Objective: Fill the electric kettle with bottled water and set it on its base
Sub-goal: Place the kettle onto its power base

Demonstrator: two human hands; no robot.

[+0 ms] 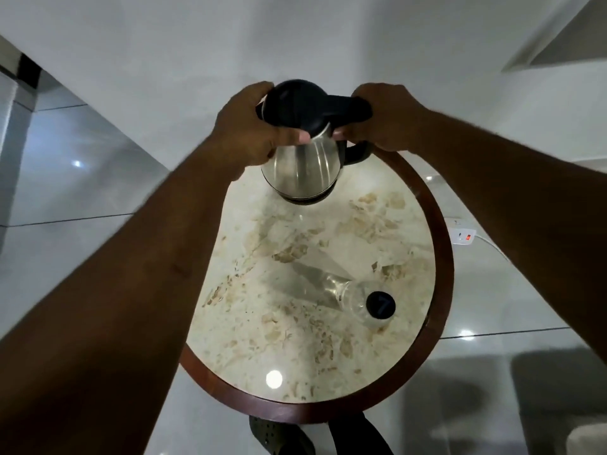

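Steel and black plastic filled my grip: the kettle (300, 165) stood at the far edge of the round marble table (440, 224), upright on what looked like a dark ring at its foot, though I could not tell whether that was its base or only its own bottom rim. My left hand (249, 129) was wrapped around the upper body and the black lid (294, 105), fingers curled over the far side and thumb pressed on the near steel, which I judged was to steady the pot and work the lid. My right hand (384, 116) was closed around the black handle (353, 110), thumb tucked near the shoulder of the kettle, so that the pot could not twist while the other hand pressed.

The water bottle (348, 290) lay on its side near my edge of the table, well apart from the kettle, its black cap (380, 305) on and pointing toward me. It looked clear and nearly empty, but the glare made that hard to confirm. I supposed it lay there to keep both hands free.

A white power strip (463, 237) with a red light sat on the tiled floor to the right of the table, near enough for a cord to reach, I guessed.
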